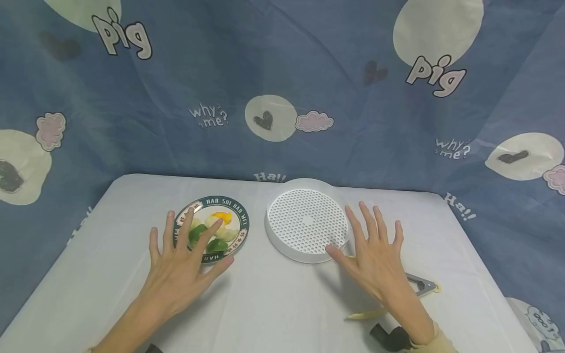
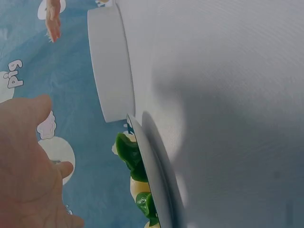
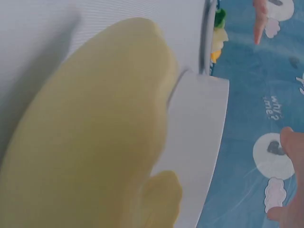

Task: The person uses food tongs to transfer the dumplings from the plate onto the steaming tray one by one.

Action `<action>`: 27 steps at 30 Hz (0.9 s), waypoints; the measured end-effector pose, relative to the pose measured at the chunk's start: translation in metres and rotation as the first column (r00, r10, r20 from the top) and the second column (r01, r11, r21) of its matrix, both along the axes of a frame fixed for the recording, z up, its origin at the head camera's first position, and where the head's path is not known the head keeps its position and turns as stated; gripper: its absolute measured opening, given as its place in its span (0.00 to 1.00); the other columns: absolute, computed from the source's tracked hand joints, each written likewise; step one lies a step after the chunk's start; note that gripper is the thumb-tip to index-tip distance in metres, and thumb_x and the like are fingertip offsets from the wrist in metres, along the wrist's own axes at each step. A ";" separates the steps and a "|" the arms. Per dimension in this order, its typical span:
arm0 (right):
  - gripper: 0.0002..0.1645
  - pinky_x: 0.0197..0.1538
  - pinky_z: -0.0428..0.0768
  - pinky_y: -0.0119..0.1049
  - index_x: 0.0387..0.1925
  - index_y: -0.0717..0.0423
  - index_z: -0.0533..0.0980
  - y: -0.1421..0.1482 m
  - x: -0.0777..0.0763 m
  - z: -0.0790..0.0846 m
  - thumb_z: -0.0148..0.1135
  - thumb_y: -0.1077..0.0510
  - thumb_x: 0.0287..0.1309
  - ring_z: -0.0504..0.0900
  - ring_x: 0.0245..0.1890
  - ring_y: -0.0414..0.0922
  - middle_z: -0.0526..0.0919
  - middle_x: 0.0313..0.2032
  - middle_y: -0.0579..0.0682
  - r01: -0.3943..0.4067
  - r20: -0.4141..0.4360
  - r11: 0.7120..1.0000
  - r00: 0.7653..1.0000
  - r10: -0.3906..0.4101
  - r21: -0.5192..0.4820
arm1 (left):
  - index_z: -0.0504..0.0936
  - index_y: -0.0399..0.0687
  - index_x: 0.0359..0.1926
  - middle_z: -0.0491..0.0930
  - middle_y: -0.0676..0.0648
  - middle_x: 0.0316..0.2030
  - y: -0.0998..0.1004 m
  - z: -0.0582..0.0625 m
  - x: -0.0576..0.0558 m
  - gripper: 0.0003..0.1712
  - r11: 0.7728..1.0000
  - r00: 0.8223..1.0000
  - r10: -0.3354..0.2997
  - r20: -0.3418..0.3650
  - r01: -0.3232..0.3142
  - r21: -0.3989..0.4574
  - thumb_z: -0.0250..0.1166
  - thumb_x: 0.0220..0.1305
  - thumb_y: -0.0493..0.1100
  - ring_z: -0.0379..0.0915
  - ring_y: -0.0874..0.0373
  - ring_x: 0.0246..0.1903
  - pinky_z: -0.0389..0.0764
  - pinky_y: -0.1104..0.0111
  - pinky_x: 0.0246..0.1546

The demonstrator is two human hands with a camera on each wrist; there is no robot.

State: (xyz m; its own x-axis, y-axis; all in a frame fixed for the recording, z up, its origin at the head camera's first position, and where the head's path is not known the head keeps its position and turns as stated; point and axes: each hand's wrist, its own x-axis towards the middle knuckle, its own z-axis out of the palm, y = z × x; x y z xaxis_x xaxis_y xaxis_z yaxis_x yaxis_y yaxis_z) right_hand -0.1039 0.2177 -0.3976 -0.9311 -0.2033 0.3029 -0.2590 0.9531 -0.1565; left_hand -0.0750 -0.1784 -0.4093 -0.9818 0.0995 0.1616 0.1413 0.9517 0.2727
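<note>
My left hand [image 1: 181, 274], fingers spread, hovers over the near left side of a plate with a dark green lettered rim [image 1: 243, 215]. On the plate lie green pepper pieces [image 1: 217, 246], a yellow piece [image 1: 224, 216] and pale chunks [image 1: 228, 234]. My right hand [image 1: 380, 264] is also spread, holding nothing, above a pair of tongs [image 1: 427, 286] with yellow tips [image 1: 366, 315]. The hand and forearm hide much of the tongs. Between the hands stands a round white perforated tray [image 1: 289, 230]. A yellow tongs tip [image 3: 109, 109] looms large in the right wrist view.
A white cloth covers the table [image 1: 282, 304]. Behind it hangs a blue printed curtain [image 1: 335, 152]. A black piece [image 1: 390, 338] sits at my right wrist.
</note>
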 end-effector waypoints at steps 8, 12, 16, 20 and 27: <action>0.57 0.77 0.46 0.78 0.85 0.52 0.55 0.008 0.003 0.001 0.60 0.26 0.70 0.51 0.86 0.62 0.58 0.85 0.57 -0.045 0.024 0.999 0.999 0.045 0.027 | 0.63 0.69 0.82 0.43 0.35 0.87 -0.003 0.001 0.003 0.45 0.999 0.999 -0.021 -0.045 0.022 0.028 0.58 0.72 0.77 0.32 0.22 0.84 0.42 0.23 0.74; 0.54 0.78 0.46 0.76 0.83 0.59 0.57 0.017 0.005 0.005 0.60 0.30 0.73 0.51 0.86 0.62 0.60 0.84 0.56 -0.108 0.097 0.994 0.990 0.106 0.016 | 0.66 0.64 0.80 0.48 0.29 0.84 -0.006 0.002 0.005 0.41 0.994 0.999 -0.036 -0.022 0.038 0.100 0.63 0.74 0.70 0.40 0.20 0.82 0.51 0.24 0.72; 0.52 0.78 0.46 0.76 0.83 0.59 0.59 0.030 0.007 0.009 0.61 0.32 0.74 0.51 0.86 0.63 0.61 0.84 0.57 -0.154 0.185 0.988 0.970 0.156 -0.027 | 0.70 0.58 0.76 0.55 0.24 0.80 -0.009 0.002 0.007 0.36 0.984 0.998 -0.051 -0.034 0.056 0.166 0.68 0.74 0.60 0.51 0.19 0.78 0.59 0.25 0.68; 0.53 0.78 0.48 0.74 0.82 0.59 0.61 0.045 0.012 0.012 0.62 0.30 0.73 0.53 0.85 0.64 0.63 0.83 0.57 -0.175 0.278 0.981 0.942 0.190 -0.078 | 0.70 0.56 0.76 0.59 0.25 0.79 -0.011 0.003 0.008 0.34 0.981 0.998 -0.027 -0.049 0.036 0.193 0.69 0.75 0.56 0.62 0.19 0.72 0.68 0.25 0.63; 0.64 0.78 0.50 0.72 0.81 0.58 0.61 0.068 0.020 0.011 0.68 0.21 0.60 0.57 0.84 0.65 0.65 0.81 0.60 -0.157 0.385 0.981 0.903 0.189 -0.112 | 0.70 0.52 0.76 0.65 0.26 0.74 -0.020 0.001 0.007 0.33 0.983 0.999 0.027 -0.018 -0.023 0.184 0.66 0.77 0.55 0.72 0.21 0.62 0.78 0.29 0.48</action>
